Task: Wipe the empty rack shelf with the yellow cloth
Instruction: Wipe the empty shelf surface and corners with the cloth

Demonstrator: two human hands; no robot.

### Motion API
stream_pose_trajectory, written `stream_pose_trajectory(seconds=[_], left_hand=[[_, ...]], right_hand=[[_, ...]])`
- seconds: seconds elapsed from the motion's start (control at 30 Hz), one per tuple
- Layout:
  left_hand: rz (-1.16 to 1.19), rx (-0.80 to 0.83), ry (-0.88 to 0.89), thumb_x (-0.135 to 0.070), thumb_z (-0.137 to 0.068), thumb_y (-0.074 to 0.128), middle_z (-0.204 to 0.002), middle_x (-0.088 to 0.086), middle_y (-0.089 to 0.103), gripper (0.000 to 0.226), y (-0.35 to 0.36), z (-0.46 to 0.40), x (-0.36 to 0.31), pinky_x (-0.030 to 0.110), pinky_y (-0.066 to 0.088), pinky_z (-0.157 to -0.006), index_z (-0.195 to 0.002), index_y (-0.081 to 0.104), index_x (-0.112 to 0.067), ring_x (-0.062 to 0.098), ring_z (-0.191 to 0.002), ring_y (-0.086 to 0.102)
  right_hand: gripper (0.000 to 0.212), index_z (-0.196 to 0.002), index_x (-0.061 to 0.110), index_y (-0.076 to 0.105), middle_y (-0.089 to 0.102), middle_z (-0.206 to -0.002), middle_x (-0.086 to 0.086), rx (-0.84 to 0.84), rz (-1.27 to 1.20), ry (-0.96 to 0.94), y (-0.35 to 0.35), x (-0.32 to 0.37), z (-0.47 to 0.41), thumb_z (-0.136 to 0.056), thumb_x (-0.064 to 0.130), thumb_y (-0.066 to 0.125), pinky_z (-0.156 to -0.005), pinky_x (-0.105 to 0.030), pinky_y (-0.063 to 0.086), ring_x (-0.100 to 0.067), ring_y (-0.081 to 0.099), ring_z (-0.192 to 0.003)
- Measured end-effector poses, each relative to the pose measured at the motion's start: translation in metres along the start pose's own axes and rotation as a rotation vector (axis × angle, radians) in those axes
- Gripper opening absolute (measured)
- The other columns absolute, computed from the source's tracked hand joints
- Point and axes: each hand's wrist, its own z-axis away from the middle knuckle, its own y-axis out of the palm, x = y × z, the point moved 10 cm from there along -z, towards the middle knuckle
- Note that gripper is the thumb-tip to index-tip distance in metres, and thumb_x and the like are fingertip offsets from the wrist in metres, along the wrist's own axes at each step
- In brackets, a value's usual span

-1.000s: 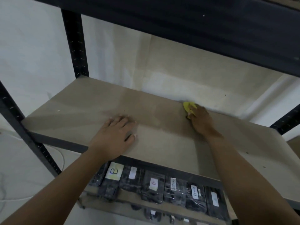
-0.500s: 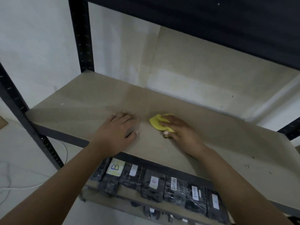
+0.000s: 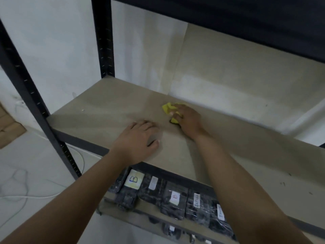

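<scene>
Beige fibreboard forms the empty rack shelf (image 3: 109, 110), framed by black slotted metal posts (image 3: 103, 37) against a white wall (image 3: 52, 41). The right hand (image 3: 189, 118) presses a crumpled yellow cloth (image 3: 168, 109) onto the shelf near its back edge, fingers clamped over it; the cloth's long axis runs diagonally, its free end pointing back-left. The left hand (image 3: 139, 140) lies flat, fingers spread, just beside.

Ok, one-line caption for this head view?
Right hand presses the yellow cloth on the bare shelf; left hand rests flat beside it.
</scene>
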Motion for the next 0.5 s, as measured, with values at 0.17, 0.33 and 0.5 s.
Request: stream_pose_trajectory(seconds=[0.17,0.33,0.5], left_hand=[[0.068,-0.069,0.042,-0.051,-0.08,0.019,-0.135,-0.004,0.053,0.065,-0.007,0.005,-0.002,0.033,0.033,-0.106,-0.126,0.055,-0.023,0.018,-0.127,0.044],[-0.079,-0.07,0.187,-0.044,-0.09,0.027,-0.131,0.0,0.059,0.053,-0.011,0.03,-0.005,0.033,0.029,-0.106,-0.126,0.057,-0.02,0.02,-0.124,0.052],[-0.15,-0.129,0.243,-0.037,-0.097,0.025,-0.132,0.003,0.058,0.048,-0.012,0.056,0.002,0.031,0.03,-0.105,-0.133,0.051,-0.018,0.02,-0.123,0.052]], right_hand=[[0.024,-0.102,0.016,0.071,0.069,-0.11,0.004,0.071,-0.315,0.077,-0.009,0.003,0.063,-0.089,0.031,0.059,-0.087,-0.02,0.047,-0.001,0.06,-0.094],[0.026,-0.106,0.018,0.069,0.072,-0.101,-0.01,-0.213,-0.109,0.223,-0.074,-0.051,0.057,-0.09,0.033,0.057,-0.072,-0.023,0.044,-0.013,0.063,-0.086],[0.055,-0.138,0.028,0.037,0.03,-0.152,-0.007,-0.016,0.273,0.351,-0.034,-0.081,0.001,-0.089,0.051,0.047,-0.113,-0.037,0.02,-0.03,0.025,-0.139]])
